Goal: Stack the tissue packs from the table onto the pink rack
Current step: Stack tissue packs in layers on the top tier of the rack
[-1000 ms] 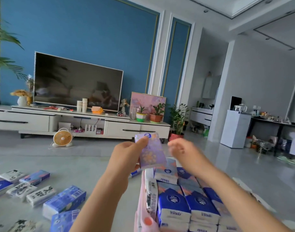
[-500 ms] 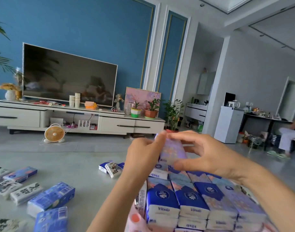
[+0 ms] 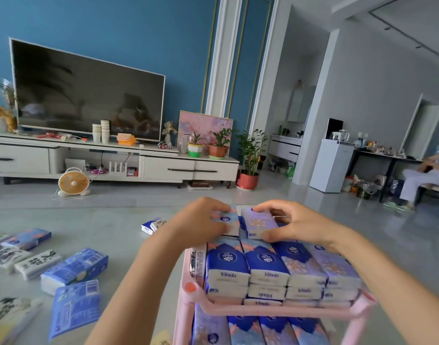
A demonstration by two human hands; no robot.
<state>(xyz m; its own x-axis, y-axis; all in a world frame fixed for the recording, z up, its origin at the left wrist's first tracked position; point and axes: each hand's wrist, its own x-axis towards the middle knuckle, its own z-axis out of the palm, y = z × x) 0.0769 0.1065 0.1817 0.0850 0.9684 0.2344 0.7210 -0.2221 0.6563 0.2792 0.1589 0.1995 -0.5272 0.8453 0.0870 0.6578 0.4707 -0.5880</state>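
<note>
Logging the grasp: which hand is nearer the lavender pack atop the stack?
Right. The right hand grips the lavender pack; the left hand holds the neighbouring pack beside it.

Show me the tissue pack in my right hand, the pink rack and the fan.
tissue pack (image 3: 259, 224), head view, top face.
pink rack (image 3: 275, 312), head view, front rail.
fan (image 3: 73, 182), head view, grille.

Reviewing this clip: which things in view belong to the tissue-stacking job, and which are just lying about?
Job: pink rack, stacked packs on it, lilac pack pinched by the right hand, neighbouring pack gripped by the left hand, loose packs at left.
Lying about: television, desk fan, paper cups, potted plants, pink painting.
</note>
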